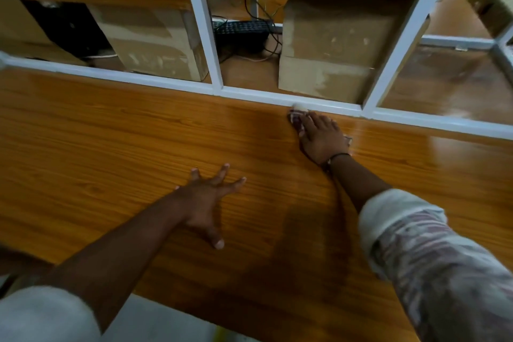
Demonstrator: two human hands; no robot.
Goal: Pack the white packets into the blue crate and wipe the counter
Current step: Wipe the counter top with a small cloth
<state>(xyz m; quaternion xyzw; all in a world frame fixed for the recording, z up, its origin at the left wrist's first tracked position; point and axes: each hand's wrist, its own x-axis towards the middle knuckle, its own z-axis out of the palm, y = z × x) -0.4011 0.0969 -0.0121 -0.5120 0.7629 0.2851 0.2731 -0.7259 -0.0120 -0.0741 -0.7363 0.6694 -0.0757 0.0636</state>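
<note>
Wood counter point(111, 147), white partition frame point(166, 83) | right hand point(323, 137) on cloth point(295, 119) | left hand point(205, 203) flat

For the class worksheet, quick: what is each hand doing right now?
Left hand: open, fingers spread on the counter.
Right hand: open, pressing the cloth flat.

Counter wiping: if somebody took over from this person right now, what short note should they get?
Left hand: flat on the counter, fingers spread, holding nothing.
Right hand: pressed flat on a cloth at the counter's far edge, against the white frame.
Packets and blue crate: not in view, so packing cannot be confirmed.
Done: wiping is under way; nothing but the cloth lies on the visible counter.
Left: wipe the rest of the counter, then check the crate.
</note>
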